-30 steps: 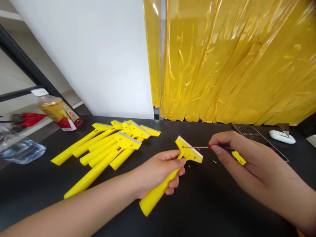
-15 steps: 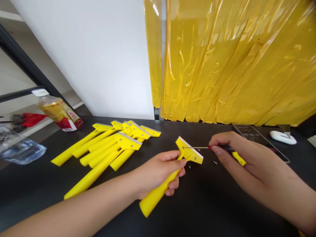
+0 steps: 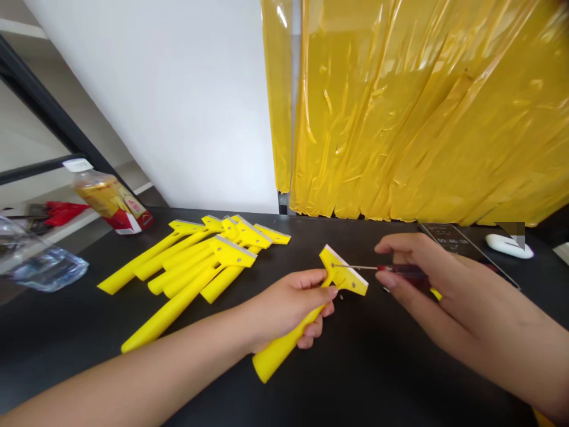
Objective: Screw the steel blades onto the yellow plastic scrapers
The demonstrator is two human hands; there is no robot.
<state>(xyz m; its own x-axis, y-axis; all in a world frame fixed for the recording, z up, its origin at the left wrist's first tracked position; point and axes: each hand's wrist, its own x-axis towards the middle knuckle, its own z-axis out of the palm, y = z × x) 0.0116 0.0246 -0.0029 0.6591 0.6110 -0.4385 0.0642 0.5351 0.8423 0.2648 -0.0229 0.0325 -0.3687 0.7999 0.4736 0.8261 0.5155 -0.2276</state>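
Note:
My left hand [image 3: 288, 305] is wrapped round the handle of a yellow scraper [image 3: 278, 356], with its head tilted up to the right. A pale edge runs along that head. My right hand [image 3: 448, 290] has a screwdriver [image 3: 406, 271] in it; the thumb lies against the dark red handle and the index finger is raised off it. The screwdriver's thin shaft points left, its tip at the left screw hole of the scraper head. A small metal piece [image 3: 341, 298] lies just below the head. Several more yellow scrapers [image 3: 178, 311] are heaped on the left.
On the black table [image 3: 377, 367], a phone [image 3: 447, 237] and a white computer mouse [image 3: 502, 244] lie behind my right hand. A drink bottle [image 3: 109, 198] leans at the back left, near a clear plastic container [image 3: 53, 273]. Yellow film [image 3: 400, 118] and a white panel [image 3: 200, 101] stand behind.
My right index finger has lifted from the screwdriver handle, and the grip has loosened. The screwdriver tip stays at the same screw hole. My left hand holds the scraper nearly unmoved.

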